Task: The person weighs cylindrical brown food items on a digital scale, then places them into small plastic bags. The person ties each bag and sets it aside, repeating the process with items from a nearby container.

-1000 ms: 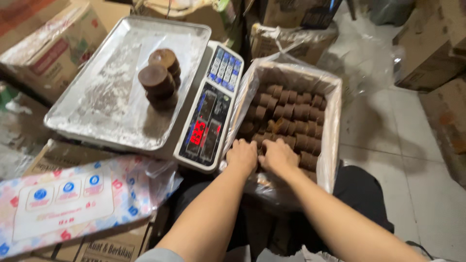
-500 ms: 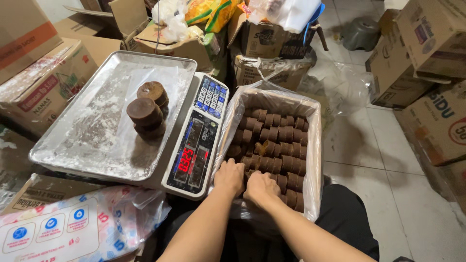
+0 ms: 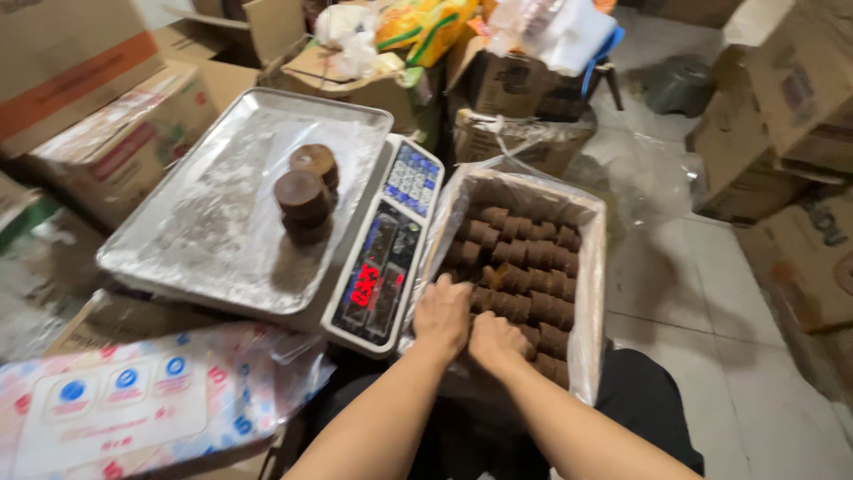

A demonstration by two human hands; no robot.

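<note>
Both my hands shifted slightly, left hand (image 3: 442,313) and right hand (image 3: 494,340) curled down among brown blocks (image 3: 524,267) in near end of box (image 3: 597,267), grip unclear; I'd pry gently, lifting one block straight.

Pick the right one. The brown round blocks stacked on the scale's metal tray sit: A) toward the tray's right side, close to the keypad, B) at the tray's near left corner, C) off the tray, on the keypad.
A: the stacked brown blocks stand on the powder-dusted tray, toward its right side near the scale keypad.
</note>
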